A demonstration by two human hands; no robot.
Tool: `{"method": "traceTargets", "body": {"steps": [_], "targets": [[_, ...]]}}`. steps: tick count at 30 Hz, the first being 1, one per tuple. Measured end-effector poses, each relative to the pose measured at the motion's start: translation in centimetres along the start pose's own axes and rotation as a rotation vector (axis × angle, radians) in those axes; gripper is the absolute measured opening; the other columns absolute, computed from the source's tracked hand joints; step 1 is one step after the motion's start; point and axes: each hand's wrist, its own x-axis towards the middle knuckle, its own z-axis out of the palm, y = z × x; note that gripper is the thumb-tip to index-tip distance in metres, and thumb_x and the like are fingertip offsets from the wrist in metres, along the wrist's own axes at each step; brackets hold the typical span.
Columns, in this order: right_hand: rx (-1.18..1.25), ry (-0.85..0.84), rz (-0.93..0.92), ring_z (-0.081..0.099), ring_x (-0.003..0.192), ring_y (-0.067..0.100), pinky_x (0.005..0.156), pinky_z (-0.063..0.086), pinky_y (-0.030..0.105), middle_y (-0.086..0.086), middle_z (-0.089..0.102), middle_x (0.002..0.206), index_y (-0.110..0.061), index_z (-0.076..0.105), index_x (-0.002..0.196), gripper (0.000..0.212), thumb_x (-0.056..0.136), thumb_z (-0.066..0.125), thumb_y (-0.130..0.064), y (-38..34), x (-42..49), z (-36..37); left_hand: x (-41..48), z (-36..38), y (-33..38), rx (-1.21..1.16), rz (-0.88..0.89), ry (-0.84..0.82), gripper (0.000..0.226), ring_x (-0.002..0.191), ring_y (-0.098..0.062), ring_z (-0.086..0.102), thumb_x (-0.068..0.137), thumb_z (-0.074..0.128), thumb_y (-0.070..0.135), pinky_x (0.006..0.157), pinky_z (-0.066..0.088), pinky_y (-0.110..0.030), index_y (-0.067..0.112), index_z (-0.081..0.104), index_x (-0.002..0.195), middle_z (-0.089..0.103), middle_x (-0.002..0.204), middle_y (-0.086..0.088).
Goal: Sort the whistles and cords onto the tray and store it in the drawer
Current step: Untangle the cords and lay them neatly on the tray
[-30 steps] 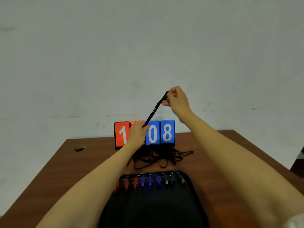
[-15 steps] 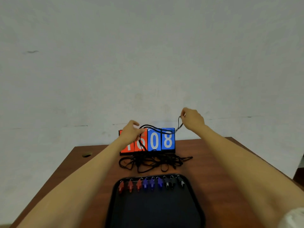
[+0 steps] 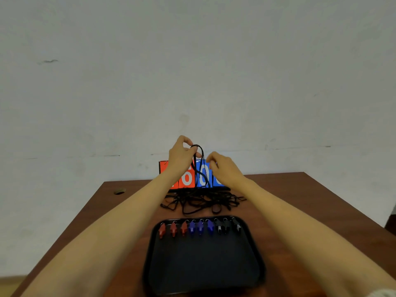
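The left hand (image 3: 181, 156) pinches one thin black cord (image 3: 200, 166) while the right hand (image 3: 222, 168), loosely curled, holds nothing I can see, so pulling may drag the tangled black cord pile (image 3: 201, 201) at 12 o'clock of the black plastic tray (image 3: 260, 266).

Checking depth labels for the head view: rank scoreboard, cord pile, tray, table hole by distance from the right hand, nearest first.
From the right hand:
1. Scoreboard, directly behind and below it, partly covered by the hand.
2. Cord pile, on the table just in front of the scoreboard.
3. Tray, nearer the person, whistles along its far edge.
4. Table hole, far off to the left.
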Motion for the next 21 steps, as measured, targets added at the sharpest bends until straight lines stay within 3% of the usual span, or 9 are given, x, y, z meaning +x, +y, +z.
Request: {"method": "traceTargets", "body": {"steps": [2, 4, 5, 7, 10, 13, 16, 18, 21], "targets": [[0.206, 0.011, 0.071, 0.060, 0.082, 0.029, 0.076, 0.048, 0.040, 0.015, 0.064, 0.103, -0.011, 0.052, 0.114, 0.030, 0.102, 0.032, -0.028, -0.7, 0.0, 0.3, -0.1, -0.2, 0.0, 0.002, -0.038, -0.010, 0.012, 0.047, -0.014, 0.040, 0.091, 0.053, 0.013, 0.049, 0.036, -0.026, 0.014, 0.047, 0.102, 0.071, 0.072, -0.002], [0.400, -0.128, 0.166, 0.057, 0.110, 0.026, 0.097, 0.044, 0.041, 0.010, 0.061, 0.118, -0.012, 0.052, 0.121, 0.045, 0.100, 0.032, -0.046, -1.2, -0.1, 0.0, -0.1, -0.3, -0.1, -0.016, -0.079, -0.008, 0.014, 0.049, -0.014, 0.043, 0.091, 0.054, 0.012, 0.052, 0.038, -0.026, 0.014, 0.048, 0.104, 0.070, 0.072, -0.003], [0.426, -0.231, 0.182, 0.055, 0.113, 0.022, 0.101, 0.041, 0.039, 0.005, 0.060, 0.119, -0.014, 0.052, 0.124, 0.049, 0.098, 0.034, -0.051, -1.4, -0.4, -0.2, 0.0, -0.3, -0.1, -0.029, -0.094, 0.001, 0.015, 0.050, -0.014, 0.044, 0.091, 0.054, 0.012, 0.053, 0.039, -0.026, 0.014, 0.048, 0.105, 0.070, 0.072, -0.003], [0.333, -0.377, 0.141, 0.054, 0.097, 0.017, 0.094, 0.040, 0.033, 0.001, 0.059, 0.105, -0.010, 0.056, 0.116, 0.042, 0.097, 0.043, -0.045, -1.3, -1.1, -0.1, 0.1, -0.5, -0.3, -0.041, -0.119, 0.002, 0.014, 0.052, -0.013, 0.045, 0.091, 0.053, 0.012, 0.053, 0.038, -0.024, 0.014, 0.048, 0.105, 0.069, 0.072, -0.003], [0.246, -0.292, 0.141, 0.052, 0.082, 0.021, 0.087, 0.046, 0.037, 0.006, 0.059, 0.085, -0.001, 0.061, 0.103, 0.027, 0.099, 0.045, -0.022, -0.2, -1.0, 0.3, -0.1, -1.2, -1.1, 0.118, -0.074, -0.132, 0.008, 0.052, -0.012, 0.047, 0.093, 0.053, 0.013, 0.049, 0.040, -0.018, 0.014, 0.051, 0.101, 0.064, 0.070, -0.001], [0.027, -0.122, 0.229, 0.059, 0.090, 0.025, 0.080, 0.048, 0.038, 0.014, 0.064, 0.104, -0.005, 0.059, 0.110, 0.024, 0.093, 0.042, -0.003, 2.0, 0.4, -0.4, -0.8, -2.5, -2.6, 0.527, -0.015, -0.349, 0.011, 0.056, -0.011, 0.045, 0.094, 0.053, 0.017, 0.052, 0.037, -0.018, 0.013, 0.058, 0.085, 0.057, 0.065, 0.004], [-0.258, -0.066, 0.269, 0.062, 0.097, 0.031, 0.073, 0.047, 0.037, 0.012, 0.063, 0.117, -0.006, 0.055, 0.116, 0.028, 0.093, 0.040, -0.004, 4.3, 0.8, -1.2, -1.6, -3.2, -3.8, 0.682, -0.059, -0.492, 0.016, 0.056, -0.009, 0.042, 0.094, 0.054, 0.019, 0.053, 0.034, -0.018, 0.013, 0.059, 0.080, 0.055, 0.065, 0.004], [-0.358, -0.085, 0.273, 0.061, 0.094, 0.032, 0.068, 0.044, 0.034, 0.014, 0.063, 0.113, -0.005, 0.054, 0.114, 0.024, 0.096, 0.038, -0.008, 5.4, 0.8, -1.1, -2.1, -3.1, -4.0, 0.533, -0.130, -0.569, 0.004, 0.050, -0.008, 0.042, 0.093, 0.057, 0.019, 0.049, 0.035, -0.016, 0.021, 0.058, 0.096, 0.064, 0.069, 0.003], [-0.347, -0.203, 0.290, 0.058, 0.098, 0.031, 0.079, 0.049, 0.038, 0.016, 0.060, 0.118, -0.004, 0.051, 0.120, 0.026, 0.098, 0.043, -0.016, 5.8, 0.6, -0.6, -2.2, -2.5, -3.4, 0.115, -0.135, -0.525, 0.029, 0.045, -0.008, 0.041, 0.091, 0.059, 0.015, 0.047, 0.038, -0.016, 0.029, 0.055, 0.116, 0.070, 0.075, -0.003]]}}
